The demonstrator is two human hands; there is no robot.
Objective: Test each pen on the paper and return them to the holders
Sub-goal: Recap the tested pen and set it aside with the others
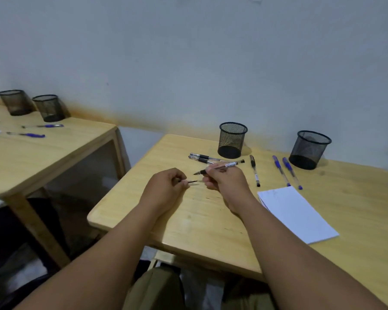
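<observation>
My right hand [224, 184] grips a black pen [227, 165] above the wooden table [188, 220], its bare tip pointing left. My left hand [164, 186] pinches the pen's clear cap [192, 182], a little apart from the tip. Two black pens [202, 158] lie side by side behind my hands, and another black pen [254, 170] lies to the right. Two blue pens [287, 172] lie near the right mesh holder [309, 149]. The left mesh holder [232, 139] stands behind the black pens. Both holders look empty. White paper [298, 213] lies at the right.
A second wooden table [43, 153] stands to the left across a gap, carrying two more mesh holders [31, 105] and two blue pens [31, 130]. A pale wall runs behind both tables. My knees show below the table's front edge.
</observation>
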